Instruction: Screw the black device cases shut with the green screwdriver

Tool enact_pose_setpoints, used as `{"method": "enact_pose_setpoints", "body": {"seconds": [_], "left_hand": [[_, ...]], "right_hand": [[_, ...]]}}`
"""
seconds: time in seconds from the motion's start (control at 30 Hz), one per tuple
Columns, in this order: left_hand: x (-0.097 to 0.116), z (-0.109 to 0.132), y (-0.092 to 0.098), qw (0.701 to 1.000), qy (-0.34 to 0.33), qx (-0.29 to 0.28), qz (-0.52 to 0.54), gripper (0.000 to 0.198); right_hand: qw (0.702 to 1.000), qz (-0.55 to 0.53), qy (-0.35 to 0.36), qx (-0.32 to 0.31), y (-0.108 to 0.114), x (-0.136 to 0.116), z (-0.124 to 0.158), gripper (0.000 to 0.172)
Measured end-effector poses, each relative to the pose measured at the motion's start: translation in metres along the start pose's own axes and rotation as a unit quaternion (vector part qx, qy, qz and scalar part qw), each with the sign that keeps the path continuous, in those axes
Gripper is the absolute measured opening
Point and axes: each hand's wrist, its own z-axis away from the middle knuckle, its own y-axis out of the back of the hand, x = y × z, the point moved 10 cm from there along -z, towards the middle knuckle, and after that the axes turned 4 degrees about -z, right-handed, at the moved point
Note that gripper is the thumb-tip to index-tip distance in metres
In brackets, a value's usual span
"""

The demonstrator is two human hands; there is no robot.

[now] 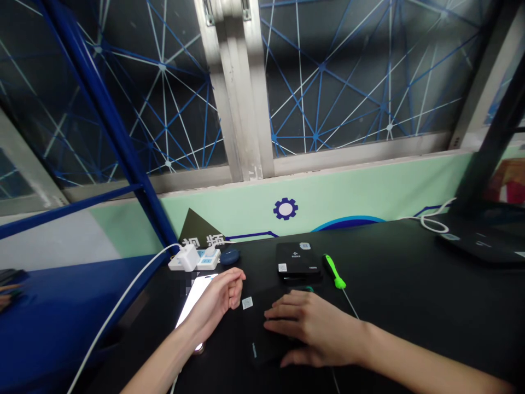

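Observation:
A flat black box with a white code label [247,302] lies on the dark table in front of me. My right hand [301,325] rests across it, fingers stretched and apart, covering much of its right side. Left of the box is my left hand [227,293], its fingers curled in and nothing visible in them. A phone with a bright screen [192,301] lies partly under my left wrist. Beyond the box sits another flat black box [298,258] with labels. A screwdriver with a bright green handle [334,272] lies to the right, its shaft pointing toward my right forearm.
A white power strip [209,259] with a plugged charger [187,257] stands at the back left, beside a dark blue rounded case [229,256]. A white cable [123,298] runs down the left. Another black device [484,247] is at far right, near a coiled white cable [433,223].

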Motion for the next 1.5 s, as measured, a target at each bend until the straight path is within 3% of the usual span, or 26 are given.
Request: {"method": "enact_pose_setpoints", "body": {"seconds": [0.13,0.37,0.6,0.73,0.8,0.97,1.13,1.3,1.5], "left_hand": [[0.001,0.000,0.003,1.000,-0.003,0.007,-0.006,0.021],[0.007,-0.001,0.011,0.998,-0.019,0.047,-0.044,0.021],[0.012,0.001,0.015,0.991,-0.062,0.058,-0.100,0.020],[0.013,0.003,0.015,0.992,-0.068,0.053,-0.097,0.025],[0.014,0.003,0.014,0.992,-0.072,0.051,-0.092,0.027],[0.014,0.001,0.014,0.992,-0.078,0.048,-0.088,0.029],[0.013,0.002,0.016,0.985,-0.074,0.058,-0.142,0.033],[0.014,0.005,0.016,0.968,-0.070,0.075,-0.230,0.036],[0.018,0.006,0.014,0.954,-0.079,0.085,-0.275,0.039]], "right_hand": [[0.999,-0.028,-0.020,-0.001,0.003,0.002,-0.001,0.054],[0.999,-0.018,-0.024,-0.022,0.011,-0.001,-0.002,0.038],[0.999,-0.042,-0.030,-0.013,0.011,0.001,0.000,0.045],[0.997,-0.040,-0.071,0.017,0.005,0.005,-0.001,0.067],[0.996,-0.023,-0.082,0.029,0.002,0.004,-0.003,0.070],[0.995,0.032,-0.096,0.025,-0.002,0.002,-0.004,0.058],[0.996,0.017,-0.079,0.036,0.005,0.000,-0.002,0.042],[0.993,0.018,-0.093,0.067,0.005,0.004,-0.002,0.059],[0.987,0.032,-0.146,0.061,0.002,0.007,-0.002,0.045]]}}
